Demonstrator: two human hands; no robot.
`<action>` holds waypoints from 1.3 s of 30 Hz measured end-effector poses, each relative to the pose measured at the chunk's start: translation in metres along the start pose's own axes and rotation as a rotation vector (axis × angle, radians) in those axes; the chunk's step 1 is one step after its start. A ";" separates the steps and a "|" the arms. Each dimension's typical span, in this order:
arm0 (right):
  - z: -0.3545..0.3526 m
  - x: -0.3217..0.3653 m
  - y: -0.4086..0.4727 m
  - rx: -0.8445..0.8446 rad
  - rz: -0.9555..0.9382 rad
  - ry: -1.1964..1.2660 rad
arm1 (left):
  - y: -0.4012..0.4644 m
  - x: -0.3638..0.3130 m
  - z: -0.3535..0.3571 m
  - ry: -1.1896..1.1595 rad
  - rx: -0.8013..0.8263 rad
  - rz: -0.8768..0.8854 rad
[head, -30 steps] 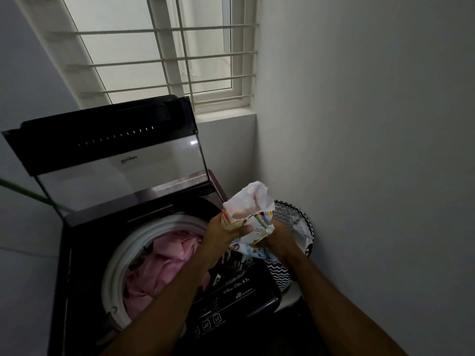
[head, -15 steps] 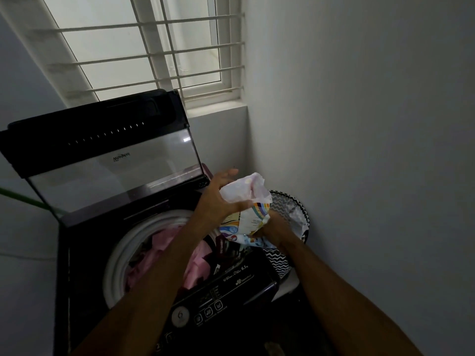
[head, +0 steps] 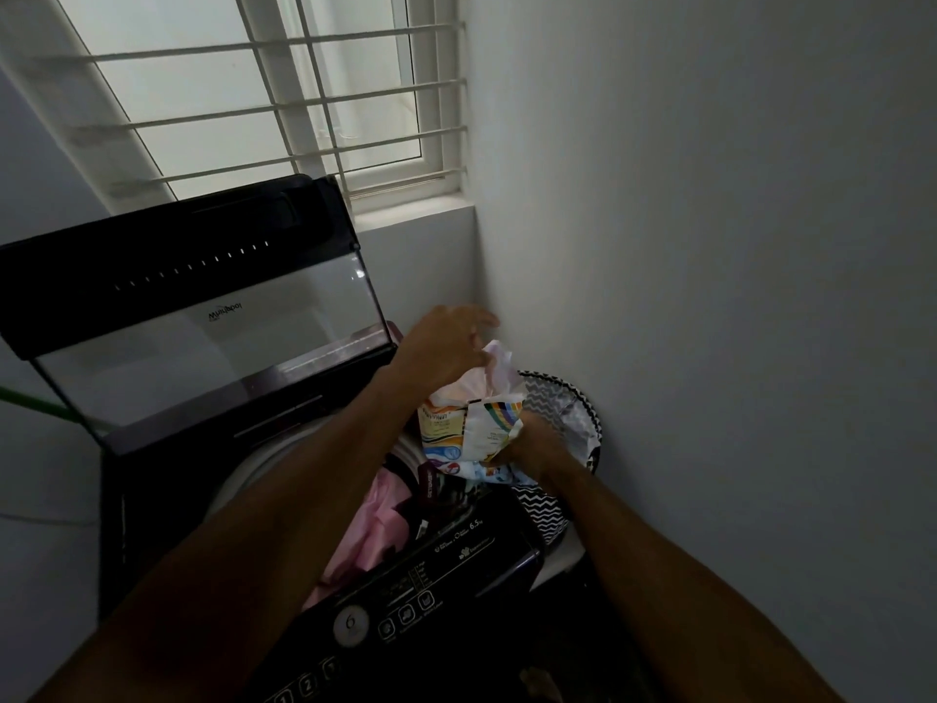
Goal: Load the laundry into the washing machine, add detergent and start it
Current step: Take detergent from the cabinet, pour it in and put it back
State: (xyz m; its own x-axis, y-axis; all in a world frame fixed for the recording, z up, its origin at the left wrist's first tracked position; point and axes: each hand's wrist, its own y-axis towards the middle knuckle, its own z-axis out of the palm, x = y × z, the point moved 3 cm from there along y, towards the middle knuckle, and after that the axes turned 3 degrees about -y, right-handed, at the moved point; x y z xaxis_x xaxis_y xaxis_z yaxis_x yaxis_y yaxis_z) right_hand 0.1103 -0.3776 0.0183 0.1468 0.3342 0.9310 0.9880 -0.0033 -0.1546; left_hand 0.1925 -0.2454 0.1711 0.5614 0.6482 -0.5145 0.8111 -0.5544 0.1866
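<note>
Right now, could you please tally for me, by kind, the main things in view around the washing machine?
Washing machine: 1
Detergent packet: 1
Zigzag laundry basket: 1
Pink garment in the drum: 1
Hands: 2, left hand, right hand
Total: 6

A second ago your left hand (head: 446,347) was wrapped around the upper side of the detergent packet (head: 471,428), fingers closed on it. Now it's let go of that hold and climbed to the crumpled top, fingers spread loose over the opening. The packet itself has drifted up and to the right, away from the pink laundry (head: 370,530) and toward the corner by the zigzag basket (head: 563,413). Your right hand (head: 527,443) rode along with it at the bottom. Your head dropped too, so more of the washing machine's control panel (head: 405,611) is showing.
</note>
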 end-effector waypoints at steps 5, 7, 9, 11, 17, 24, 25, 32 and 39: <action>0.000 -0.004 0.003 0.016 0.029 -0.025 | 0.007 -0.004 0.002 0.083 -0.031 0.062; -0.001 -0.008 0.005 0.018 0.035 -0.005 | 0.010 -0.005 -0.001 0.020 -0.062 0.053; -0.003 -0.010 0.005 0.027 0.029 0.037 | 0.012 -0.005 -0.004 -0.058 -0.105 0.018; -0.004 -0.010 0.002 0.047 0.005 0.043 | 0.011 -0.004 -0.003 -0.090 -0.141 0.001; -0.001 -0.025 -0.004 0.085 0.001 0.047 | 0.006 -0.008 0.003 -0.132 -0.016 0.094; -0.003 -0.031 -0.004 0.000 0.102 0.073 | -0.019 0.011 0.006 0.028 0.504 0.030; -0.004 -0.031 -0.003 -0.003 0.111 0.085 | -0.024 0.013 0.004 0.026 0.534 0.036; -0.009 -0.012 -0.007 -0.032 0.154 0.039 | -0.034 0.007 -0.002 0.113 0.335 -0.014; -0.008 -0.018 -0.030 -0.128 0.126 0.061 | -0.040 -0.002 0.008 0.159 0.215 0.000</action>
State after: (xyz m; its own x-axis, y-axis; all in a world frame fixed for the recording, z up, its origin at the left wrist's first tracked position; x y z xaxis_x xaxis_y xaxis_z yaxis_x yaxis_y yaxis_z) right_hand 0.0781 -0.3912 0.0094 0.2682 0.2657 0.9260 0.9592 -0.1624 -0.2313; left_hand 0.1571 -0.2287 0.1582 0.5937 0.7127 -0.3736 0.7672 -0.6414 -0.0044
